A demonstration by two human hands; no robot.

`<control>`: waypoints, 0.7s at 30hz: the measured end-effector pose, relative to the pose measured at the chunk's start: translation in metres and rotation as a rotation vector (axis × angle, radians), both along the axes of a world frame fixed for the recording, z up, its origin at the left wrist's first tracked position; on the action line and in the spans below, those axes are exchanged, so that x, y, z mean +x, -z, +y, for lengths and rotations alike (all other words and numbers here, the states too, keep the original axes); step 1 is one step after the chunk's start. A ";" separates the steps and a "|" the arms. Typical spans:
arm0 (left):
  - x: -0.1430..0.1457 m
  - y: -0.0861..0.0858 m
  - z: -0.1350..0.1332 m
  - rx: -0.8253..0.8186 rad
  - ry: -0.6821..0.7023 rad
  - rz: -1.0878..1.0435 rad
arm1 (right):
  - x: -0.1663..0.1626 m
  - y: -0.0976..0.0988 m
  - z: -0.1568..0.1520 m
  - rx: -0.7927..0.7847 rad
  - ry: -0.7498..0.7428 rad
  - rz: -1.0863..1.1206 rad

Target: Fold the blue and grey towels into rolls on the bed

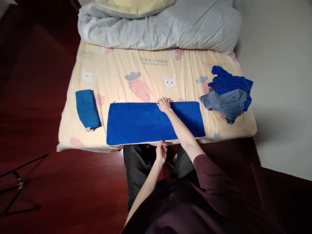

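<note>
A royal-blue towel (136, 123) lies flat as a long strip across the bed's front edge. My right hand (164, 104) rests on the towel's far edge, right of its middle, with fingers spread. At the near edge, my left hand (161, 152) is closed, and its curled fingertips appear to pinch the border there. A folded teal-blue towel (87, 109) with a pale tag sits apart on the left. On the right is a crumpled heap of cloths, with a grey-blue cloth (226, 102) over a darker blue cloth (231, 81).
The bed sheet (114, 73) is pale yellow with carrot and rabbit prints. A bunched grey quilt (156, 32) and a yellow pillow (138, 6) lie at the back. A white wall (280, 81) stands at the right, and a thin black stand (20, 185) on the floor at left.
</note>
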State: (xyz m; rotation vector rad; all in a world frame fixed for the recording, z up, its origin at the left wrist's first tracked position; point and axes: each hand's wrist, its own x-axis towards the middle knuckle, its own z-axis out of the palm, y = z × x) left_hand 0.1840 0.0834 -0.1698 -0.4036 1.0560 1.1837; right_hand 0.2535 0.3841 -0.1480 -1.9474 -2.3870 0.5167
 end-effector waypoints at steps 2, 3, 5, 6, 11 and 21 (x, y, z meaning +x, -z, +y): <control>0.002 -0.001 0.003 -0.030 -0.008 -0.017 | -0.001 -0.002 0.007 -0.034 -0.011 -0.011; 0.003 -0.002 0.004 -0.048 -0.020 -0.026 | -0.001 -0.003 0.010 -0.052 -0.017 -0.017; 0.005 -0.003 0.006 -0.075 -0.060 -0.060 | -0.002 -0.007 0.013 -0.084 -0.031 -0.023; 0.006 -0.003 0.006 -0.084 -0.084 -0.084 | -0.003 -0.009 0.014 -0.099 -0.038 -0.023; 0.008 -0.003 0.007 -0.079 -0.133 -0.154 | -0.002 -0.018 0.014 -0.180 -0.048 -0.017; 0.009 0.002 0.004 -0.089 -0.052 -0.002 | 0.001 -0.017 0.021 -0.125 -0.038 0.049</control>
